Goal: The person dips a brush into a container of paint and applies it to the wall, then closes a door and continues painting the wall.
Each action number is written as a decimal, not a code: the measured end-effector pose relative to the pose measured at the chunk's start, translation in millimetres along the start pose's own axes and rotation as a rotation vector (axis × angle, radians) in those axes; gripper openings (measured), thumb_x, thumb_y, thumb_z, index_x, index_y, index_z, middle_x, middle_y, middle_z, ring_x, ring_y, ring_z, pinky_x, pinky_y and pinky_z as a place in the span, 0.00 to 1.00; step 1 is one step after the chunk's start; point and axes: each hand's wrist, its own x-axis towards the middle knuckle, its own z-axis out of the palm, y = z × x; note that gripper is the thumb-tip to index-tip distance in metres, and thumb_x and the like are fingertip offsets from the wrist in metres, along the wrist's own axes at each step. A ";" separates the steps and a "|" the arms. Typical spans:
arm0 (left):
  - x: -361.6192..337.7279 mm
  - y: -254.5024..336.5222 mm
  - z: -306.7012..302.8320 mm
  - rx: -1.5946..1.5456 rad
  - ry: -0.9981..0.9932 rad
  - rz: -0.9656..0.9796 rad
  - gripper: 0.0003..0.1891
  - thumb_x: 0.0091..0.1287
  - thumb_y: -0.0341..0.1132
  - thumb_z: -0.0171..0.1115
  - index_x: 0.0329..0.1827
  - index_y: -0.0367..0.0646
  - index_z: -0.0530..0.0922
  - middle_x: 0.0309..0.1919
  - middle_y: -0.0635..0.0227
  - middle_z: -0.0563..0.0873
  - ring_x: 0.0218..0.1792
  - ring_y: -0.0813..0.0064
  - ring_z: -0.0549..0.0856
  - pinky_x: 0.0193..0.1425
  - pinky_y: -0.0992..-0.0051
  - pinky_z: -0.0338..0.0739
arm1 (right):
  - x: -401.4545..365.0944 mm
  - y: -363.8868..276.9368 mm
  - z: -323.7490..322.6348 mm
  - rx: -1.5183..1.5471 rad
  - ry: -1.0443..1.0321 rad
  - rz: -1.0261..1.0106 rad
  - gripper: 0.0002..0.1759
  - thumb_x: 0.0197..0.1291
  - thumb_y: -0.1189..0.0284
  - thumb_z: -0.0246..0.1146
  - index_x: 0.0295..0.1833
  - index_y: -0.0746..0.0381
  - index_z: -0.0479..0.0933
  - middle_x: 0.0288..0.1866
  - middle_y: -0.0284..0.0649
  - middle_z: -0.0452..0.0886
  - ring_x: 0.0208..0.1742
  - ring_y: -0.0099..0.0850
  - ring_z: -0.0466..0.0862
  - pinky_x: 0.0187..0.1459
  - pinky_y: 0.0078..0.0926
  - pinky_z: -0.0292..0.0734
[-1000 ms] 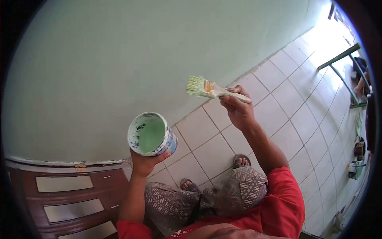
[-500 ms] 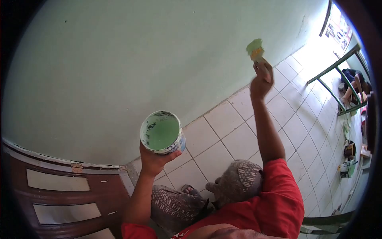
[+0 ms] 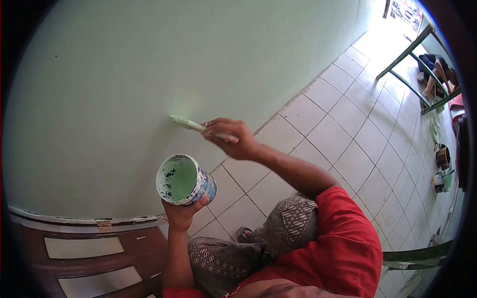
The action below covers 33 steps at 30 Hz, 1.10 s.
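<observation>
Right hand (image 3: 232, 140) pinches the paintbrush (image 3: 188, 123), its bristles pointing left (touching the wall (image 3: 149, 64)); left hand (image 3: 182, 212) grips the paint can (image 3: 185, 180) below.

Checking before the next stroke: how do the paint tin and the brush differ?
The paint tin is squat, round and open-topped; the brush is slim and long. The tin sits in the left hand, gripped from below and clear of the wall; the brush, in the right hand, has its bristles against the wall. The tin tilts its mouth toward the camera; the brush lies nearly level. Both carry pale green paint.
</observation>
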 end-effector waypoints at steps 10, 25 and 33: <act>-8.2 4.4 -6.0 0.058 -0.039 -0.041 0.38 0.43 0.28 0.89 0.59 0.37 0.80 0.52 0.64 0.88 0.53 0.70 0.86 0.61 0.67 0.82 | 13.5 122.6 -195.9 -0.433 0.858 0.146 0.09 0.72 0.75 0.65 0.51 0.64 0.87 0.48 0.41 0.91 0.49 0.30 0.89 0.51 0.26 0.84; -18.4 -2.9 -4.8 0.086 -0.052 0.023 0.37 0.49 0.30 0.88 0.63 0.36 0.78 0.53 0.65 0.87 0.51 0.71 0.87 0.58 0.69 0.83 | -99.6 73.1 26.4 0.003 -0.088 0.206 0.09 0.64 0.76 0.70 0.50 0.58 0.87 0.55 0.45 0.89 0.56 0.43 0.90 0.56 0.38 0.86; -25.5 -13.8 -16.1 0.040 0.071 -0.105 0.37 0.48 0.31 0.88 0.62 0.36 0.79 0.54 0.63 0.86 0.53 0.68 0.86 0.62 0.67 0.82 | -35.1 144.3 -191.9 -0.548 0.902 0.316 0.07 0.69 0.76 0.69 0.49 0.65 0.88 0.43 0.40 0.92 0.43 0.25 0.88 0.46 0.23 0.82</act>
